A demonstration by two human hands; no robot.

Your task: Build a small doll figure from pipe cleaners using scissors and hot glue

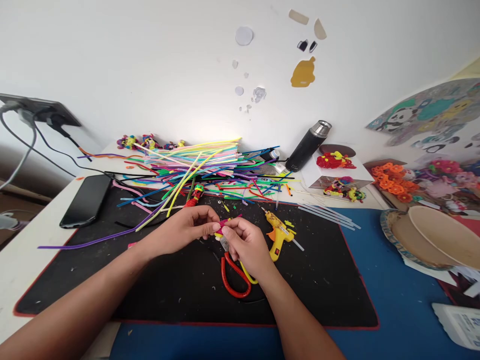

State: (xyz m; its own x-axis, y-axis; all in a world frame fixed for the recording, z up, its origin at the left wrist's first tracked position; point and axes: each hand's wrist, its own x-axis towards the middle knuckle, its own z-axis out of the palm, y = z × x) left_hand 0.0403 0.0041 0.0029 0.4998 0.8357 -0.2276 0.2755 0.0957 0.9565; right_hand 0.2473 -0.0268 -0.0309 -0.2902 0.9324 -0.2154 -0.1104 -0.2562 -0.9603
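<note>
In the middle of the frame we pinch a small pink piece (224,225) between our two hands, the left hand (189,227) gripping it from the left, thumb against bent fingers, and the right hand (248,244) closed on it from the right. A bit of yellow shows at its lower edge; our fingers hide the rest. Just below lie the red handles (223,275) of a cutting tool on the black mat (168,290), which covers much of the worktop (26,225). Near our right hand, on its right, we see a yellow glue gun (279,235) on the mat. Beyond our hands, at upper centre, a heap of coloured fuzzy stems (202,160) spreads along the wall. A phone (87,200) lies at the left of the frame, partly on the mat, and a black flask (307,147) is right of the heap.
</note>
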